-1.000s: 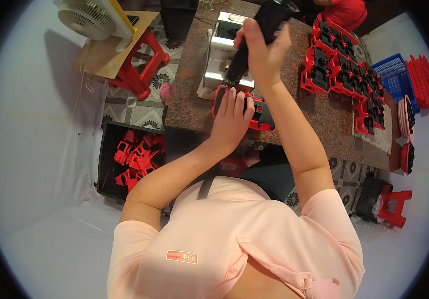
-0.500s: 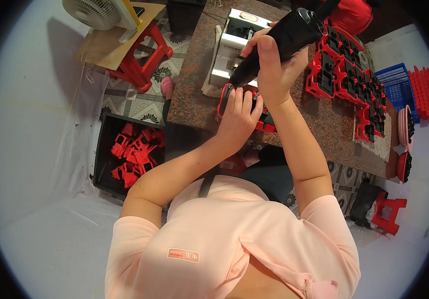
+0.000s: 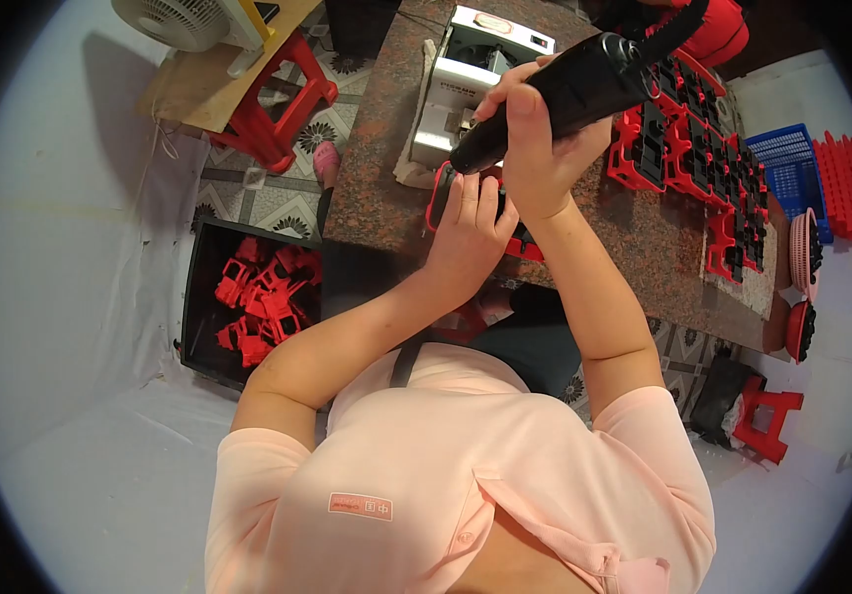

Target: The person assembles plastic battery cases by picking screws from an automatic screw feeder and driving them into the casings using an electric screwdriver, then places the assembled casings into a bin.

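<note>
My right hand (image 3: 545,148) is wrapped around a thick black electric screwdriver (image 3: 589,87), held slanting, its cord rising from the back end. The tool's nose points down to the left and meets the far left end of a red and black plastic part (image 3: 528,246) at the table's near edge. My left hand (image 3: 471,223) lies over that part, fingers pressed onto its top and gripping it. The fingers cover much of the part, and the driver's very tip is hard to make out. Just beyond stands a white screw feeder (image 3: 449,94).
Rows of red and black assemblies (image 3: 688,148) stand on the right of the stone-topped table (image 3: 377,188). A black bin (image 3: 203,327) of red parts sits at lower left. Farther right are a blue basket (image 3: 787,163) and stacked red pieces (image 3: 847,188). A fan (image 3: 174,22) stands upper left.
The screwdriver and my right hand have shifted slightly down in view. My left hand keeps its hold on the part. The whole view has moved a little.
</note>
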A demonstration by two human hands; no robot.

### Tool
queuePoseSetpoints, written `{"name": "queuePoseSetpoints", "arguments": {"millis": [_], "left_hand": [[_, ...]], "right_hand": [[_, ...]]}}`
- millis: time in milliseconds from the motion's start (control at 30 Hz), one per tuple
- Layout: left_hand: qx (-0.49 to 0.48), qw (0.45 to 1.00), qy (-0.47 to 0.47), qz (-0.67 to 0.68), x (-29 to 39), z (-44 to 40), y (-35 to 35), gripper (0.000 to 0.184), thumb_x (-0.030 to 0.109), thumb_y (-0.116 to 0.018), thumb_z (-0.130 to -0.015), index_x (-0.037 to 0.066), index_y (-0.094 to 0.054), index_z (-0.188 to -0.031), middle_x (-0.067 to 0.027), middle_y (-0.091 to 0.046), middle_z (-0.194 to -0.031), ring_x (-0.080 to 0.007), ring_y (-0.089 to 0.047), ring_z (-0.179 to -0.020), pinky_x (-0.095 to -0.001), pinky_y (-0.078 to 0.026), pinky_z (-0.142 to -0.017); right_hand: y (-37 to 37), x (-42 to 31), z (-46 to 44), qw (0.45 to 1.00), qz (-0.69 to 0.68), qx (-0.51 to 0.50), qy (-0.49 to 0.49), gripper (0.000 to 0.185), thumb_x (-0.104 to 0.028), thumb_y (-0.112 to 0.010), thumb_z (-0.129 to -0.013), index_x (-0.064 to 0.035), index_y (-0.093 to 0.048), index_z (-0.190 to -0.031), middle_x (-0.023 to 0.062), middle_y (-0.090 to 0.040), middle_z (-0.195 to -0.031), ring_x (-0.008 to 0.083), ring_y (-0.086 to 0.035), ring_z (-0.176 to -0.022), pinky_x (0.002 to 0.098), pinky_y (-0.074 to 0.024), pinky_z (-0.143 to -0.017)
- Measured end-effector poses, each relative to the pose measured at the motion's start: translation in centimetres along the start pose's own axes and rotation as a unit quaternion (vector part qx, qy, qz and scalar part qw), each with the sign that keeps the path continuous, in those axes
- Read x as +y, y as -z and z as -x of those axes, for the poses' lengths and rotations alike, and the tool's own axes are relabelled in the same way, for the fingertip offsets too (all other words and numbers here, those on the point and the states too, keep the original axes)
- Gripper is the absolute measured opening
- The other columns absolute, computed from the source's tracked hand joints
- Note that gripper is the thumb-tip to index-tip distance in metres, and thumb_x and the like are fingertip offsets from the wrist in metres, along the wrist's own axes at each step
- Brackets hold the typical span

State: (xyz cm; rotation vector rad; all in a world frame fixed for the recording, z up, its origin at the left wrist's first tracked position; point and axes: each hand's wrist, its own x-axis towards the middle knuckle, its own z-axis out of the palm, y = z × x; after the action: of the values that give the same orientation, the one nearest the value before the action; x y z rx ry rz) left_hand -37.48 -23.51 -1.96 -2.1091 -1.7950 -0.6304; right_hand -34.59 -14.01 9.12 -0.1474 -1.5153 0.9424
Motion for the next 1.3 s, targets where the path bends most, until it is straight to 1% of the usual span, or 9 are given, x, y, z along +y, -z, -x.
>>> {"name": "queuePoseSetpoints", "arguments": {"millis": [133,233,400,533,700,767,1067,1167,1300], "left_hand": [[0.001,1.0,0.004,0.013,0.1,0.1,-0.1,0.035,0.013,-0.056,-0.08,0.001,-0.055,-0.114,-0.0229,-0.051,-0.117,-0.0414,-0.048,-0.117,-0.0512,-0.034,-0.105],[0.02,1.0,0.004,0.013,0.0,0.1,-0.2,0.043,0.012,-0.059,-0.078,0.001,-0.052,-0.119,-0.0225,-0.049,-0.123,-0.0415,-0.044,-0.123,-0.0496,-0.033,-0.106],[-0.013,0.996,0.031,0.086,0.6,0.0,1.1,0.05,0.011,-0.058,-0.08,-0.005,-0.043,-0.125,-0.0244,-0.041,-0.133,-0.0442,-0.034,-0.13,-0.0517,-0.03,-0.108],[-0.04,0.992,0.015,0.122,0.8,-0.2,1.6,0.063,0.02,-0.071,-0.072,0.004,-0.044,-0.127,-0.0216,-0.04,-0.134,-0.0424,-0.034,-0.13,-0.0519,-0.028,-0.109],[-0.026,0.99,-0.001,0.14,0.5,0.4,0.9,0.082,0.032,-0.084,-0.056,0.015,-0.046,-0.128,-0.0186,-0.04,-0.135,-0.0376,-0.039,-0.125,-0.0501,-0.029,-0.107],[-0.026,0.988,0.004,0.15,0.3,0.6,1.2,0.078,0.03,-0.083,-0.059,0.015,-0.048,-0.126,-0.0157,-0.043,-0.131,-0.0345,-0.04,-0.126,-0.0485,-0.029,-0.106],[0.006,0.975,0.016,0.221,0.2,1.2,-0.1,0.062,0.018,-0.075,-0.065,0.01,-0.054,-0.122,-0.0172,-0.047,-0.131,-0.035,-0.048,-0.119,-0.0478,-0.036,-0.1],[0.053,0.958,0.053,0.276,0.3,0.7,-0.3,0.041,0.027,-0.067,-0.084,0.01,-0.056,-0.119,-0.0072,-0.062,-0.102,-0.0209,-0.063,-0.091,-0.0334,-0.051,-0.075],[0.037,0.92,0.083,0.381,0.4,1.0,-1.6,0.03,0.027,-0.053,-0.095,0.006,-0.055,-0.117,-0.0018,-0.059,-0.102,-0.0138,-0.058,-0.093,-0.0311,-0.049,-0.08]], "right_hand": [[0.7,0.8,-1.1,0.995,0.007,-0.099,-0.018,0.028,-0.018,-0.062,-0.089,0.0018,-0.046,-0.101,0.0114,-0.06,-0.071,0.016,-0.06,-0.059,0.0291,-0.0502,-0.057],[1.4,0.3,-2.4,0.999,-0.023,-0.027,-0.011,0.035,-0.027,-0.062,-0.09,0.002,-0.047,-0.1,0.0117,-0.061,-0.072,0.0164,-0.059,-0.058,0.0288,-0.0501,-0.054],[2.2,1.8,-1.6,0.999,0.012,-0.013,0.044,0.036,-0.022,-0.067,-0.087,0.0014,-0.045,-0.104,0.0124,-0.061,-0.074,0.0168,-0.059,-0.059,0.0283,-0.0501,-0.055],[1.6,2.0,-0.4,0.999,0.023,-0.025,0.038,0.028,-0.012,-0.064,-0.087,0.0003,-0.045,-0.103,0.0106,-0.061,-0.074,0.0149,-0.059,-0.06,0.0264,-0.0493,-0.057],[0.1,2.4,-2.0,0.997,0.079,0.006,-0.014,0.03,-0.012,-0.076,-0.077,-0.0014,-0.052,-0.093,0.0027,-0.061,-0.07,0.0087,-0.057,-0.056,0.0221,-0.0453,-0.052],[0.2,1.7,-2.6,0.992,-0.013,0.001,-0.128,0.019,-0.011,-0.065,-0.087,-0.0007,-0.049,-0.09,0.008,-0.061,-0.067,0.0126,-0.059,-0.055,0.0263,-0.0488,-0.052],[-0.9,-3.7,0.2,0.992,-0.059,-0.057,-0.1,0.053,-0.037,-0.067,-0.085,0.002,-0.042,-0.11,0.0155,-0.059,-0.071,0.0192,-0.059,-0.057,0.0291,-0.0509,-0.052],[-1.2,-3.9,1.1,0.99,-0.061,-0.057,-0.114,0.054,-0.038,-0.068,-0.083,0.0018,-0.042,-0.11,0.0158,-0.059,-0.074,0.0195,-0.06,-0.058,0.0296,-0.0514,-0.053],[-1.5,-3.9,1.4,0.989,-0.068,-0.054,-0.122,0.055,-0.038,-0.068,-0.083,0.0015,-0.042,-0.111,0.016,-0.059,-0.075,0.0198,-0.06,-0.059,0.0301,-0.052,-0.054]]}}
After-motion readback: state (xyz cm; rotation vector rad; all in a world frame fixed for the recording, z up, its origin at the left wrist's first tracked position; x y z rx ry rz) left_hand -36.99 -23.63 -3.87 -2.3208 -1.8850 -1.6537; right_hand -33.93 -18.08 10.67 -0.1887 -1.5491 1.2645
